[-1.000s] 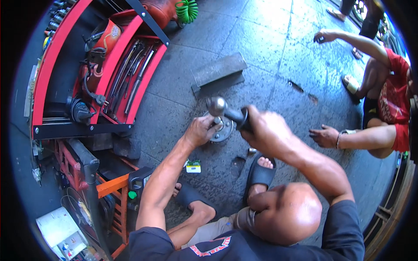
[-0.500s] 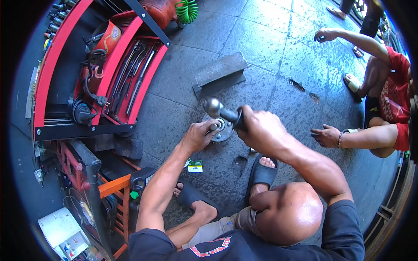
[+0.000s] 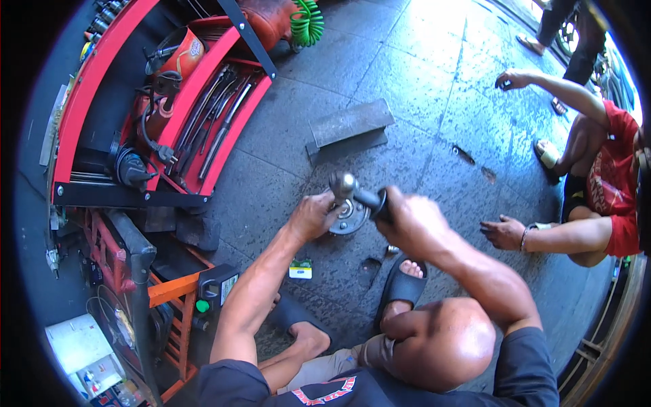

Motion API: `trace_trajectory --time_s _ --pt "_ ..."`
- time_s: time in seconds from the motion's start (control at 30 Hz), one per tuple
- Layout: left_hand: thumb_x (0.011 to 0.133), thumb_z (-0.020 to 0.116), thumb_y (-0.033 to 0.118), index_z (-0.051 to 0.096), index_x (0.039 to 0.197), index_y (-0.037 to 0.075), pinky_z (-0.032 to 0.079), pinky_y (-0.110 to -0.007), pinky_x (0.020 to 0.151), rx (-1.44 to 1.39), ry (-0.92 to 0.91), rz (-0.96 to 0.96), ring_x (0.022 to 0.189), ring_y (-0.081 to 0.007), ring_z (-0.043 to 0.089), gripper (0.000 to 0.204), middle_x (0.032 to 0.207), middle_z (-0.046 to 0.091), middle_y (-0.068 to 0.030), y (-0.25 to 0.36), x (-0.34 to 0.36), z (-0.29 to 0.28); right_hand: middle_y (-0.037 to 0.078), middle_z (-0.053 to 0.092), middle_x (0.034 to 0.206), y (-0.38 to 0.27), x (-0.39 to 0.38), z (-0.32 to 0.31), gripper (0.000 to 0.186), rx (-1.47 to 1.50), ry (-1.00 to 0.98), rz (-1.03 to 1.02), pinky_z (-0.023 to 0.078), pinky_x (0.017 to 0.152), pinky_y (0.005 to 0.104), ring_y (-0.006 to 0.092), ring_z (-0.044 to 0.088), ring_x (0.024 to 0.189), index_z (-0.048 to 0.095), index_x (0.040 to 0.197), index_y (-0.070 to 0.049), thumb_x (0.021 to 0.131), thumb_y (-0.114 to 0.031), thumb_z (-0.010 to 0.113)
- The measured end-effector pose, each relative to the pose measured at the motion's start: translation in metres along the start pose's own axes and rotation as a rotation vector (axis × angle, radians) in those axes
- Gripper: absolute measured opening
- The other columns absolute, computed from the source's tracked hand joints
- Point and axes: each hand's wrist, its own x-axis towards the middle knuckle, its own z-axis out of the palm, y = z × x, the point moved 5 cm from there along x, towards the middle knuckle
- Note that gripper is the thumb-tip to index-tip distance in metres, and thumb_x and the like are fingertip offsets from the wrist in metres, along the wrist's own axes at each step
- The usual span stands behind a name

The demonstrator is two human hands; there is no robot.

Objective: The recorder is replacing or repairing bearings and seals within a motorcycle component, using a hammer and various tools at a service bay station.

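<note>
My right hand is wrapped round the dark handle of a ball-headed hammer. Its shiny head is over a round metal part on the floor, a disc with a raised hub and bolt holes round its face. From the left, my left hand reaches to the hub with its fingers pinched together. The hammer head partly covers those fingertips, so what they hold cannot be made out. A small green, white and yellow packet lies nearer to me, beside my foot.
Beyond the disc lies a metal channel block. At left stands a red tool rack with long tools and a corded power tool, above an orange frame. A person in a red shirt squats at right, hands out over the floor.
The whole view has shifted a little. Relative to the disc, the hammer head has come slightly closer to the hub and my left fingers. Both hands keep their holds.
</note>
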Motion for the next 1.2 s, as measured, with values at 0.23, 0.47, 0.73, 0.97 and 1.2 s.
trace_trajectory --time_s 0.23,0.47,0.73,0.97,1.2 --pt "0.089 0.072 0.016 0.064 0.111 0.007 0.058 -0.047 0.076 -0.043 0.044 0.056 0.093 -0.0385 0.07 0.025 0.103 0.072 -0.017 -0.006 -0.02 -0.003 0.015 0.068 0.077 -0.032 -0.042 -0.077 0.039 0.415 0.505 -0.468 0.055 0.064 0.0411 0.0373 0.071 0.075 0.057 0.119 -0.003 0.083 -0.01 0.072" --pt "0.091 0.071 0.023 0.068 0.098 0.007 0.055 -0.05 0.071 -0.034 0.018 -0.023 0.084 -0.0429 0.067 0.018 0.09 0.07 -0.0213 -0.008 -0.019 0.005 0.027 0.069 0.082 -0.019 -0.002 0.013 0.037 0.044 0.001 -0.095 0.055 0.068 0.0546 0.0456 0.069 0.077 0.049 0.111 0.001 0.084 -0.015 0.068" --pt "0.092 0.068 0.017 0.066 0.109 0.008 0.057 -0.046 0.076 -0.255 0.182 0.047 0.093 -0.0391 0.069 0.019 0.101 0.072 -0.0161 -0.007 -0.003 0.007 0.018 0.069 0.078 -0.038 -0.041 -0.078 0.05 0.344 0.43 -0.444 0.056 0.064 0.0453 0.039 0.071 0.07 0.05 0.125 -0.003 0.081 -0.011 0.073" --pt "0.085 0.076 0.015 0.063 0.112 0.004 0.057 -0.042 0.082 -0.029 -0.028 -0.063 0.096 -0.0349 0.07 0.032 0.103 0.071 -0.0168 -0.01 -0.004 0.008 0.029 0.068 0.08 -0.012 -0.001 0.01 0.035 0.04 -0.035 -0.026 0.054 0.071 0.0557 0.0472 0.068 0.075 0.05 0.106 0.002 0.084 -0.019 0.067" --pt "0.088 0.071 0.013 0.063 0.109 0.006 0.058 -0.047 0.074 -0.079 0.113 -0.06 0.092 -0.0401 0.069 0.023 0.1 0.072 -0.0177 -0.008 -0.027 -0.012 0.026 0.067 0.081 -0.031 -0.026 -0.062 0.046 0.431 0.313 -0.345 0.053 0.07 0.0535 0.0463 0.067 0.08 0.049 0.123 -0.002 0.083 -0.011 0.07"
